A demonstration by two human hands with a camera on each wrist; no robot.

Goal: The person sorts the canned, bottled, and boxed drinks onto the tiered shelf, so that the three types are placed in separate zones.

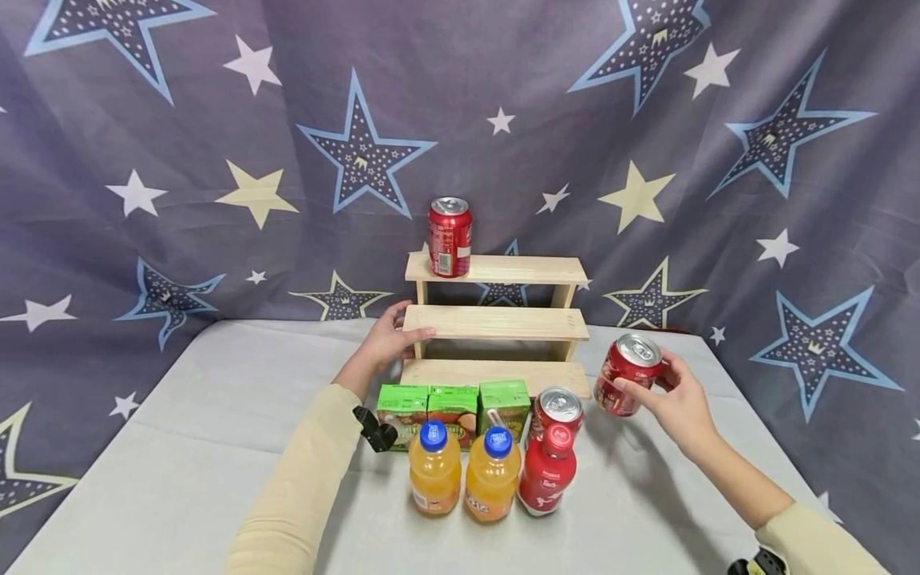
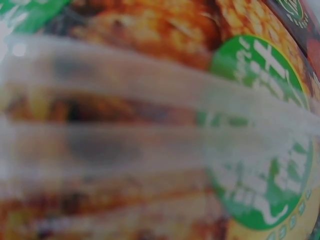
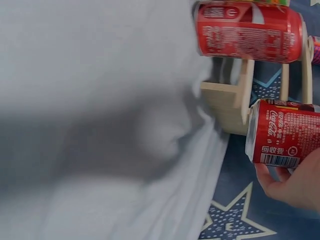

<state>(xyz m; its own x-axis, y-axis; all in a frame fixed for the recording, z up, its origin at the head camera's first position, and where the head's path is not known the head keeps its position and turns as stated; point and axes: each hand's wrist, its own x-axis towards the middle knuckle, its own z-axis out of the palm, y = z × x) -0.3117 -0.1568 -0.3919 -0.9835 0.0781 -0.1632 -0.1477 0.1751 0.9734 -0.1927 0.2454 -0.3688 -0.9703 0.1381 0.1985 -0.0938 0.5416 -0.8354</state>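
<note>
My right hand grips a red Coca-Cola can around its side, raised to the right of a three-tier wooden shelf. The right wrist view shows thumb and fingers on that can, its barcode facing the camera. On the left, my left hand holds the shelf's left end at the middle tier, thumb over the board's front. A second Coca-Cola can stands upright on the left of the top tier. The left wrist view is filled by a blurred drink carton with clear-wrapped straws across it.
Before the shelf stand green juice cartons, another red can, two orange drink bottles with blue caps and a red bottle. A white cloth covers the table. A star-patterned curtain hangs behind.
</note>
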